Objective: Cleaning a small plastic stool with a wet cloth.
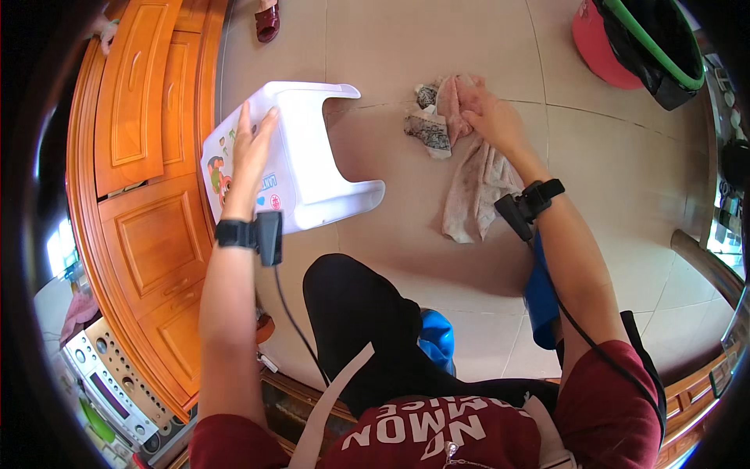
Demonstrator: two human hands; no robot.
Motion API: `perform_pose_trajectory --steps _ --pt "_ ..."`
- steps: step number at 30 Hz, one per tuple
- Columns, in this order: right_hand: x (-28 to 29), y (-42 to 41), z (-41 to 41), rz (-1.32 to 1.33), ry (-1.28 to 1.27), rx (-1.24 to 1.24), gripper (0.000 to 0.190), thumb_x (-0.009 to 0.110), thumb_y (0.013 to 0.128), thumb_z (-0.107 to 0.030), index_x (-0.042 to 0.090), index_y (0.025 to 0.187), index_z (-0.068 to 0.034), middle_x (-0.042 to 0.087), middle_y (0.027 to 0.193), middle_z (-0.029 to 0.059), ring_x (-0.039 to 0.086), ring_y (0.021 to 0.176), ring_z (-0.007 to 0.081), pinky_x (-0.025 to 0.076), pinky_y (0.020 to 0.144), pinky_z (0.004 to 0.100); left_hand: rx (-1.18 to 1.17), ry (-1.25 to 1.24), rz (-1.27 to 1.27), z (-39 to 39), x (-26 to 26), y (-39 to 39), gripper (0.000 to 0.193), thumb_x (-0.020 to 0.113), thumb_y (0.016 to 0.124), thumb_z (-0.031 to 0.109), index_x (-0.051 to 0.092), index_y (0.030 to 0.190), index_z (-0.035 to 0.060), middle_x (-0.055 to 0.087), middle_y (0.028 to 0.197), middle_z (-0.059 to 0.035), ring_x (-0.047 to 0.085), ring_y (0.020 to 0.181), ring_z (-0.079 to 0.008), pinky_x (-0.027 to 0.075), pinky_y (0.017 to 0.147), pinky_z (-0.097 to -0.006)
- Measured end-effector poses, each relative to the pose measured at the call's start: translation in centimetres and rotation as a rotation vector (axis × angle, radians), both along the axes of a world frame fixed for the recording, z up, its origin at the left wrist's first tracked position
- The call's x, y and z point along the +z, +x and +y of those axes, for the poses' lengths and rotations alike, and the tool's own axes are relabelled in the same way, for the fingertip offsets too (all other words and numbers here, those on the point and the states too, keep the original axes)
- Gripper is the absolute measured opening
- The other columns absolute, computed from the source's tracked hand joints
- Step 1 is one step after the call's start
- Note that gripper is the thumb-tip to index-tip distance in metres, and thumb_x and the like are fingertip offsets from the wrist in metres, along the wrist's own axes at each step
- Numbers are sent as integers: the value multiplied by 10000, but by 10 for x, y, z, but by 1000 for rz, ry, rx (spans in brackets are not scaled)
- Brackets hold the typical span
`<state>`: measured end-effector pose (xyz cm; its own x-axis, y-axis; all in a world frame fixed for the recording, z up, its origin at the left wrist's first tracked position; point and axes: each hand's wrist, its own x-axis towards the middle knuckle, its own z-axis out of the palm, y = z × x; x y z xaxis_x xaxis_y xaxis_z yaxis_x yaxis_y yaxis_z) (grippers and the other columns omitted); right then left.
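A white plastic stool (316,158) is tipped on its side on the tiled floor, its seat, with cartoon stickers and printing, turned towards the cabinet. My left hand (253,146) holds it at the seat, the thumb by the seat's edge. To the right, my right hand (489,117) grips a worn pinkish cloth (454,97) on the floor; it is slightly blurred and its fingertips are partly hidden. A longer greyish towel part (471,193) trails towards me. Beside the cloth lies a crumpled piece of black-and-white patterned fabric (430,130).
An orange wooden cabinet (155,234) stands along the left, with audio equipment (105,381) near it. At the upper right is a pink bin (609,53) with a green rim and black liner. Another person's foot in a dark red shoe (267,24) shows at the top.
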<state>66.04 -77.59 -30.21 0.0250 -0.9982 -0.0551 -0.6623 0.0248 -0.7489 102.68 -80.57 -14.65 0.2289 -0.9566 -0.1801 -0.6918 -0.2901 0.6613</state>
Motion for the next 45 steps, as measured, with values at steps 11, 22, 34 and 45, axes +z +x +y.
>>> perform_pose_trajectory --steps 11,22,34,45 --pt "-42 56 40 137 213 111 174 626 780 -210 661 889 -79 656 875 175 635 856 349 506 719 454 -479 -154 -734 85 -20 30 649 429 906 363 212 1486 170 111 1550 -152 100 1426 -348 87 1042 -670" --pt "-25 94 36 -36 30 -193 104 629 785 -155 642 851 -75 616 1007 177 617 885 353 493 745 454 -215 -143 -775 53 -35 -22 569 356 955 447 229 1478 261 160 1540 -137 127 1424 -322 112 999 -723" --pt "54 133 48 -690 56 297 51 576 875 -73 565 882 -24 570 786 75 544 707 157 465 664 298 -195 -150 -750 53 -34 -22 530 298 965 423 263 1468 261 191 1533 -132 142 1420 -320 109 1006 -715" --pt "-50 144 90 -457 200 214 71 616 791 -57 625 853 -22 625 769 112 610 709 278 485 683 370 -236 -215 -706 54 -37 -23 516 337 958 363 291 1458 245 213 1524 -140 163 1412 -334 118 1004 -711"
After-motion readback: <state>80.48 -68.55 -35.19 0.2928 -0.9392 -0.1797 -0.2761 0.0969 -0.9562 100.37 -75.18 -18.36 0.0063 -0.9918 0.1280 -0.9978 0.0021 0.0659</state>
